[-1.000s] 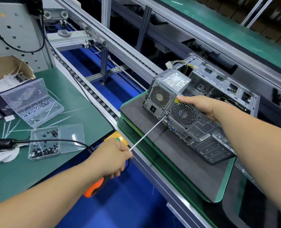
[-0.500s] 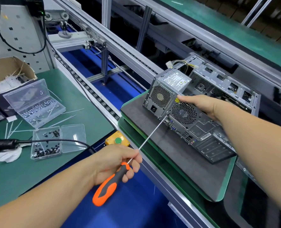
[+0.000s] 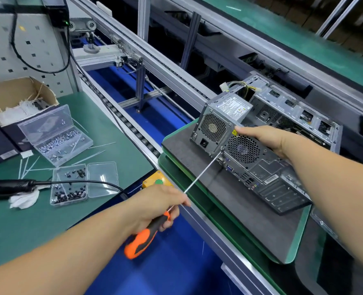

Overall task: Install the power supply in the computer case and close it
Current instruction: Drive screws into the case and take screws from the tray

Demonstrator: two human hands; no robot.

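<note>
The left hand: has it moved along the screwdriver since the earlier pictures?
Yes. The left hand slid forward off the screwdriver handle's end, toward the computer case.

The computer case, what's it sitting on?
The computer case lies on a dark grey mat, and a green tray peeks out under the mat's edges. What is directly beneath the case is covered, so it cannot be seen.

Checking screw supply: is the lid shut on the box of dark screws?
No, the box lies open, its clear lid flat beside it.
</note>
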